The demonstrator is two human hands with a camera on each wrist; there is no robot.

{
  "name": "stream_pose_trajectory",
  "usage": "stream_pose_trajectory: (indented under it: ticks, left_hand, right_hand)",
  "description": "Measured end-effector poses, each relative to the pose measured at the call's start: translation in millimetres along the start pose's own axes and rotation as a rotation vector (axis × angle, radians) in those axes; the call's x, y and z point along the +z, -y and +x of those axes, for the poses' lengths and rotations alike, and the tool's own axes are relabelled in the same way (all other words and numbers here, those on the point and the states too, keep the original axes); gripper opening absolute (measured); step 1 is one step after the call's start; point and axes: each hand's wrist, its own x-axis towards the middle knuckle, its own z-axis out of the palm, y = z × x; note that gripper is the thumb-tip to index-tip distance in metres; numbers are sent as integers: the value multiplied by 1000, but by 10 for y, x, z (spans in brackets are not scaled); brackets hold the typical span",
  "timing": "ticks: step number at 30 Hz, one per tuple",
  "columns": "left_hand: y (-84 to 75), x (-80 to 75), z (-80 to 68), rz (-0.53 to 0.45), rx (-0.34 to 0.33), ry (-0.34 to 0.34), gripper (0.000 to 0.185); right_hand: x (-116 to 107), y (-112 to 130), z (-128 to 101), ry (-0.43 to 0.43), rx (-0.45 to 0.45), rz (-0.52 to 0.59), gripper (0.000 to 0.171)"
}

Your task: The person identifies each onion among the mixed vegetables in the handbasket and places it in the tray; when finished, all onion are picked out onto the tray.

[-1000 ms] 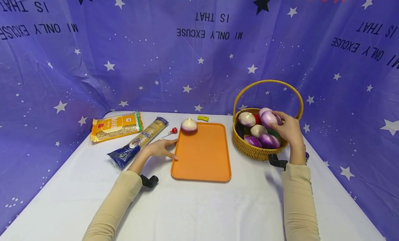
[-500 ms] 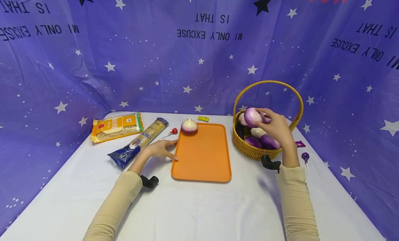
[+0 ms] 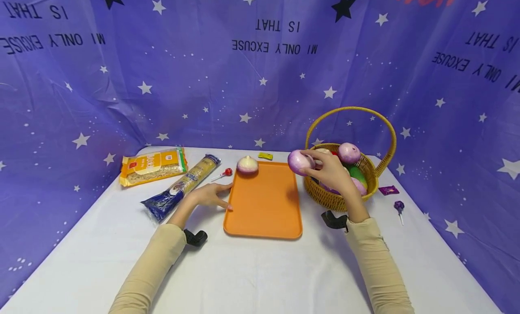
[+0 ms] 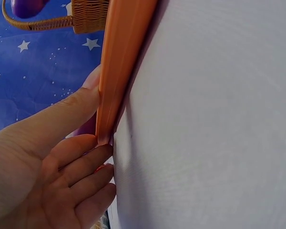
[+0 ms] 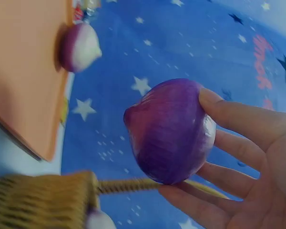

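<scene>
Head view: right hand (image 3: 331,172) around onion (image 3: 299,162)

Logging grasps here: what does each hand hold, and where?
Right hand grips a purple onion round its sides; left hand only touches the orange tray edge.

Head view looks down and forward over my whole table. Left wrist view sits low at the table, very near the orange tray (image 4: 115,71) edge. Right wrist view looks up, close. All three share tray and wicker basket (image 3: 340,197).
</scene>
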Motion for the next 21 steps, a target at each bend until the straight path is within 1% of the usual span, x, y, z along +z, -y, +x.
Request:
stream_pose_trajectory:
  ticks: [3, 6, 13, 17, 21]
  left_hand:
    - [-1, 2, -2, 7, 8, 2, 88]
    - [-10, -5, -14, 7, 13, 0, 88]
    - [-23, -17, -26, 21, 7, -6, 86]
    - [-39, -19, -36, 17, 4, -4, 86]
    - [-51, -18, -37, 6, 11, -3, 85]
  right_hand:
    - [141, 2, 48, 11, -21, -33, 47]
    - [286, -22, 102, 29, -22, -57, 45]
    - [612, -146, 272, 88, -37, -68, 43]
    - [751, -221, 398, 131, -36, -76, 42]
    - [852, -298, 516, 175, -8, -85, 43]
